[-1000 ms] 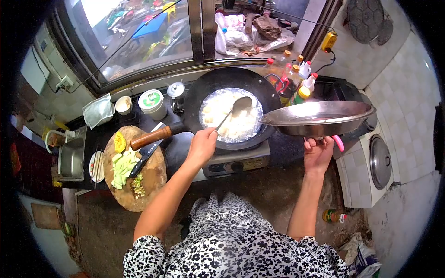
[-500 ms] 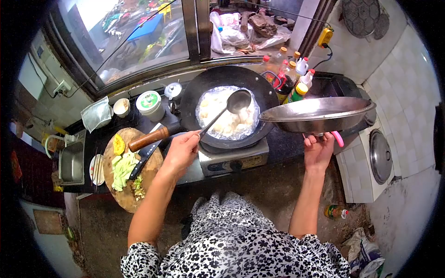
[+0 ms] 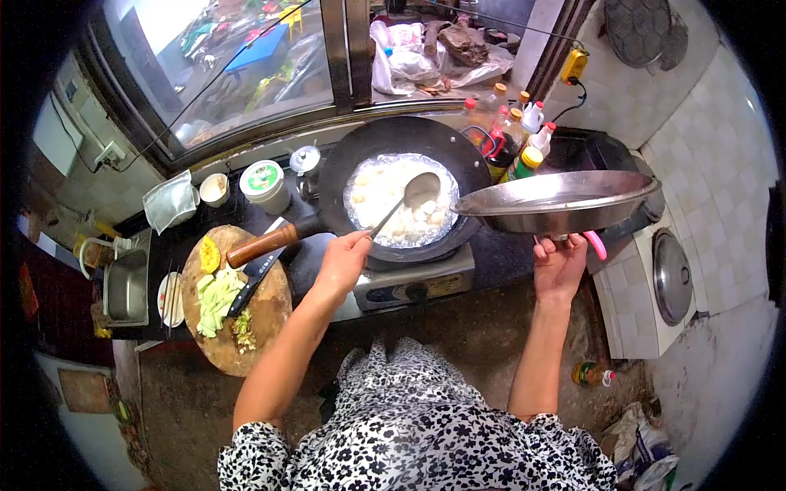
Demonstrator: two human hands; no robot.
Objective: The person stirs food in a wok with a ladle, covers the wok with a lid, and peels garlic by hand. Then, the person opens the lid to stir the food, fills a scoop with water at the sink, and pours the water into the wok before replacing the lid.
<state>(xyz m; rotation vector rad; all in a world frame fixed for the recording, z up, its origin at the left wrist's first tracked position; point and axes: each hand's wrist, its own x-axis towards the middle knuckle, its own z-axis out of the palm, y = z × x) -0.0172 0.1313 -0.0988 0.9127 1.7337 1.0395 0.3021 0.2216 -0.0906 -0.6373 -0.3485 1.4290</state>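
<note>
A black wok [image 3: 344,139] stands on the stove [image 3: 413,282], with pale pieces in bubbling liquid [image 3: 381,192] inside it. My left hand [image 3: 344,258] grips the handle of a metal ladle [image 3: 422,188], whose bowl is in the liquid at the wok's right side. To the right of the wok, my right hand [image 3: 560,266] is closed under a wide metal lid [image 3: 565,217], held upturned by the knob on its underside. A pink piece [image 3: 595,245] shows beside my fingers. The wok's wooden handle [image 3: 264,245] points left, over the chopping board.
The round chopping board [image 3: 274,323] bears a knife [image 3: 260,274], cut green vegetable [image 3: 217,303] and a yellow piece [image 3: 210,255]. Bottles [image 3: 512,135] crowd behind the wok's right side. A white tub [image 3: 264,188] and a sink [image 3: 127,286] are at the left.
Over the last second my left hand drew back left with the ladle raised, then came forward again, lowering its bowl into the liquid. The lid has barely moved.
</note>
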